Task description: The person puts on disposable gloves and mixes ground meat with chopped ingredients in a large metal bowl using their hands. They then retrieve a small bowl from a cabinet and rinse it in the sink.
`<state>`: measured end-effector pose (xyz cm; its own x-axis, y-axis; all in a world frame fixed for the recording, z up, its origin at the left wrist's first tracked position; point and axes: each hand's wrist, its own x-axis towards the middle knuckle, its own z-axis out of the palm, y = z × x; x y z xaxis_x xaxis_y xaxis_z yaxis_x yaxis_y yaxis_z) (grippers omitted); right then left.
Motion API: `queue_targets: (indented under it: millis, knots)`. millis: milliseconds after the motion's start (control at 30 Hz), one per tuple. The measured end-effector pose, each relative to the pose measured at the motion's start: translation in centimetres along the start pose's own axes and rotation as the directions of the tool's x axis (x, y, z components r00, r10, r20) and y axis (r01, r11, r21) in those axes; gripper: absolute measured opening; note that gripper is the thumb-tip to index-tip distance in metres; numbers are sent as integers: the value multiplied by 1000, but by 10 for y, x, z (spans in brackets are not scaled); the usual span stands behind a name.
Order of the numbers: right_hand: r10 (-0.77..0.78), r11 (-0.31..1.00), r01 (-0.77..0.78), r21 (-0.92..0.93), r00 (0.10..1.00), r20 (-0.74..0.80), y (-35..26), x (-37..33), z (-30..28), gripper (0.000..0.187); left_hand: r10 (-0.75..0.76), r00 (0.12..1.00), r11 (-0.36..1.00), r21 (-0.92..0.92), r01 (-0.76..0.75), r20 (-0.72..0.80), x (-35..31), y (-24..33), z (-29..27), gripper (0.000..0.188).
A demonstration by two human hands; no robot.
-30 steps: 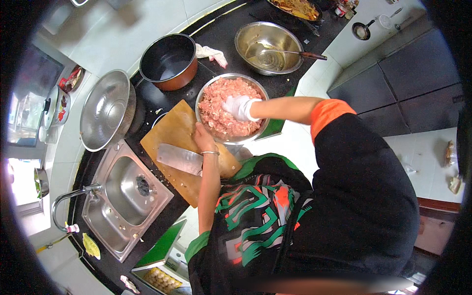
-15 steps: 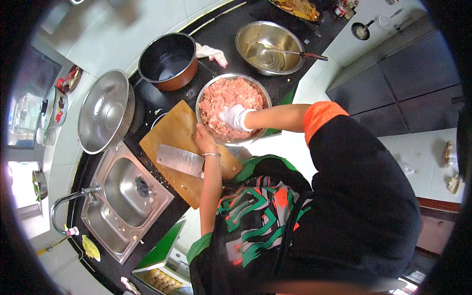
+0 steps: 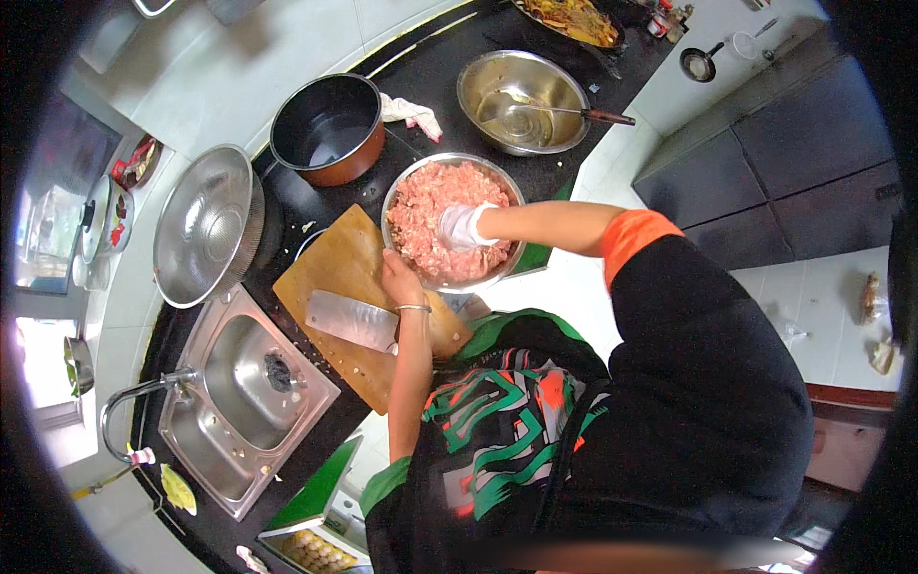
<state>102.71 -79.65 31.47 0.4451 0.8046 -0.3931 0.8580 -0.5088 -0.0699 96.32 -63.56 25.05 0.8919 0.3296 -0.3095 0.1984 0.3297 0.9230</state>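
A steel bowl (image 3: pixel 517 258) of pink minced meat (image 3: pixel 445 191) stands on the dark counter. My right hand (image 3: pixel 463 228), in a whitish glove, is pushed into the mince; its fingers are buried and hidden. With my bare left hand (image 3: pixel 402 280) I grip the bowl's near left rim. Beneath that forearm lies a wooden cutting board (image 3: pixel 330 253), tilted toward the sink side. A cleaver (image 3: pixel 351 320) rests flat on the board, its handle end partly covered by my left wrist.
Left of the board is a double steel sink (image 3: pixel 244 368) with a curved tap (image 3: pixel 129 397). A colander (image 3: pixel 210 225), a brown pot (image 3: pixel 335 143) and a white cloth (image 3: pixel 411 115) lie beyond. Behind the mince, another steel bowl (image 3: pixel 516 72) holds a dark-handled utensil (image 3: pixel 604 117).
My gloved right hand has shifted slightly to the right within the mince. My left hand keeps its place at the rim. The whole view has tipped a little.
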Motion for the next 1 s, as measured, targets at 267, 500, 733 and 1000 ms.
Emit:
queue_targets:
  millis: [267, 500, 733, 1000]
  knots:
    - [366, 919, -281, 276, 867, -339, 30, 14, -81, 30, -42, 999, 997, 59, 44, -19, -11, 16, 2, 46]
    - [350, 937, -327, 123, 883, -313, -15, 29, -49, 20, -4, 999, 999, 46, 6, -50, -12, 13, 2, 44]
    - [265, 951, -170, 259, 878, -399, -15, -24, -33, 20, -61, 998, 997, 52, 62, -27, -11, 18, 4, 41]
    - [519, 779, -459, 428, 855, -28, 31, 34, -72, 50, 116, 985, 990, 98, -104, -126, -1, -8, 5, 46]
